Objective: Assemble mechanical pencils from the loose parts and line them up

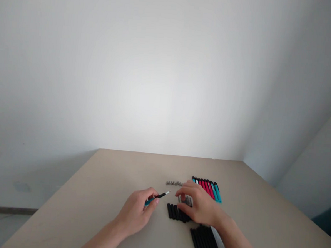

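My left hand (138, 210) is closed on a partly assembled pen (162, 195), pinching it between thumb and fingers. Its barrel is blue, the front part black, and a thin white tip points up to the right. My right hand (197, 202) hovers just right of that tip, its thumb and fingers curved and apart. Beneath it lie short black pen parts (172, 211) in a row, partly covered by the thumb. A small clear and grey item (187, 200) shows between its fingers; I cannot make out its kind. Behind the fingertips runs a row of small metal springs (173, 183).
Pink and blue pens (208, 187) lie side by side behind my right hand. Closer to me is a pile of black tubes (205, 241), with pale thin sticks (218, 240) beside it, partly under my right forearm. The beige table (114, 173) meets a white wall.
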Demonstrator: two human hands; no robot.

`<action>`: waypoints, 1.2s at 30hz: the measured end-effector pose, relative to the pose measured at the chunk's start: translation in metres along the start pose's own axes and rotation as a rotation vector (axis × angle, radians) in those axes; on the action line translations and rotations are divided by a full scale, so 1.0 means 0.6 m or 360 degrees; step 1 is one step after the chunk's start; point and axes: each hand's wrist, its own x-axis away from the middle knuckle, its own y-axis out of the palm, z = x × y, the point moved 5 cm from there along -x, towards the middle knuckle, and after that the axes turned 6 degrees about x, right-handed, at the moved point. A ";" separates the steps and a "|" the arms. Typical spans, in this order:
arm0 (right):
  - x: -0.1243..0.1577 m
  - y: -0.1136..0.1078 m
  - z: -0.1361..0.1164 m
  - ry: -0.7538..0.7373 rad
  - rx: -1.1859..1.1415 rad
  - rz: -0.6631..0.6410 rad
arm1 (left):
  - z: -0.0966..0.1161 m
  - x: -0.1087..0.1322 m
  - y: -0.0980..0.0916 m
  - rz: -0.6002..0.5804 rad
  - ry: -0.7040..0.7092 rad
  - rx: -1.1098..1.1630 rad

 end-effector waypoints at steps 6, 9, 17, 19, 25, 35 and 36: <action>-0.006 0.025 -0.036 -0.0109 0.0082 -0.0134 | -0.003 -0.001 0.000 0.0033 -0.0017 -0.0001; -0.009 0.034 -0.032 -0.0119 0.0132 -0.0156 | -0.001 -0.003 -0.001 0.0018 -0.0024 -0.0015; -0.007 0.009 -0.036 -0.0110 -0.0119 0.0013 | 0.001 -0.003 -0.002 0.0025 -0.0010 0.0019; -0.006 0.002 -0.032 -0.0101 -0.0217 0.0103 | 0.002 -0.003 -0.003 0.0054 -0.0006 0.0039; -0.005 0.005 -0.010 0.0029 -0.0429 0.0401 | 0.001 -0.001 -0.006 0.0113 0.0038 0.0102; -0.011 0.023 -0.005 0.0188 -0.0858 0.0507 | 0.008 -0.001 -0.009 0.0121 0.0100 0.0161; -0.011 0.023 -0.005 0.0190 -0.0860 0.0509 | 0.008 -0.001 -0.009 0.0126 0.0102 0.0161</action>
